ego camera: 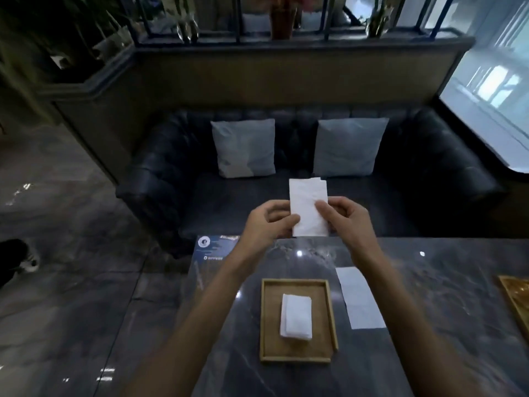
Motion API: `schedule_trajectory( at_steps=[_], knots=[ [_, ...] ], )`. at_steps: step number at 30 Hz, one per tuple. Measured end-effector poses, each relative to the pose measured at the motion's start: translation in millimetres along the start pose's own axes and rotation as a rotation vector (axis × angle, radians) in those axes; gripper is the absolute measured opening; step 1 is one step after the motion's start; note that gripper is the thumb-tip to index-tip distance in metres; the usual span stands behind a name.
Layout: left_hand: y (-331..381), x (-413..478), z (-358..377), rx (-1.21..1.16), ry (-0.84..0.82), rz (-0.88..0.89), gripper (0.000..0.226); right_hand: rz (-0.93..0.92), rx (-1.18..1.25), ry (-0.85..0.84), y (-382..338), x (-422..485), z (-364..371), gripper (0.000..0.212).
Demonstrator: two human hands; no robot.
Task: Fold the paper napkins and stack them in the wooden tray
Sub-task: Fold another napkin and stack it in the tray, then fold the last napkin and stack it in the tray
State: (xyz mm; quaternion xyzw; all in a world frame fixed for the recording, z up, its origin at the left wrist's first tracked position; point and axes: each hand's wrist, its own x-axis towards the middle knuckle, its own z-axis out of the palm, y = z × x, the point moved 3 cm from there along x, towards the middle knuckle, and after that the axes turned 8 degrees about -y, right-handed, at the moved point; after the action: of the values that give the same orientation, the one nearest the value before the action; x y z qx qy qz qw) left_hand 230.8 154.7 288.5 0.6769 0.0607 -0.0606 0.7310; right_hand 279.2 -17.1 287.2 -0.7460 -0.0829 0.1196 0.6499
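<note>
A white paper napkin [307, 206], folded into a tall narrow strip, is held upright in the air beyond the table's far edge. My left hand [269, 224] pinches its lower left edge and my right hand [343, 219] pinches its right side with the thumb on the front. Below, the wooden tray [267, 319] lies on the dark marble table with a stack of folded white napkins [296, 316] in its middle. Another flat napkin [360, 298] lies on the table to the right of the tray.
A blue printed card [213, 247] lies at the table's far left corner. A golden tray edge [515, 296] shows at the right. Behind the table stands a black sofa [171, 179] with two grey cushions. A person's shoe [30, 260] is on the floor at the left.
</note>
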Motion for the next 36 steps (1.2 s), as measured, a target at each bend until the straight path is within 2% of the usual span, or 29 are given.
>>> schedule_trajectory(
  at_steps=[5,9,15,18,20,30,34,36],
  knots=[
    [-80,18,-9,0.066,0.069,-0.15,0.021,0.234,0.016,-0.053,82,5,11,0.005],
    [-164,17,-15,0.062,0.104,-0.345,0.021,0.426,-0.013,-0.032,166,-7,28,0.021],
    [-279,-5,-12,0.131,0.126,-0.528,0.035,0.696,-0.013,-0.121,268,-44,47,0.024],
    [-312,-13,-2,0.131,0.056,-0.616,0.046,0.705,-0.096,-0.129,297,-53,45,0.028],
    [-327,-14,4,0.137,0.082,-0.632,0.047,0.709,-0.168,-0.097,315,-56,41,0.029],
    [-354,-15,21,0.415,0.164,-0.665,0.031,0.725,-0.157,0.014,358,-64,36,0.019],
    [-345,-20,23,0.653,0.166,-0.738,0.022,0.713,-0.111,-0.001,366,-64,34,0.014],
    [-334,-19,29,0.786,0.204,-0.672,0.019,0.702,-0.075,0.016,366,-63,23,0.012]
  ],
)
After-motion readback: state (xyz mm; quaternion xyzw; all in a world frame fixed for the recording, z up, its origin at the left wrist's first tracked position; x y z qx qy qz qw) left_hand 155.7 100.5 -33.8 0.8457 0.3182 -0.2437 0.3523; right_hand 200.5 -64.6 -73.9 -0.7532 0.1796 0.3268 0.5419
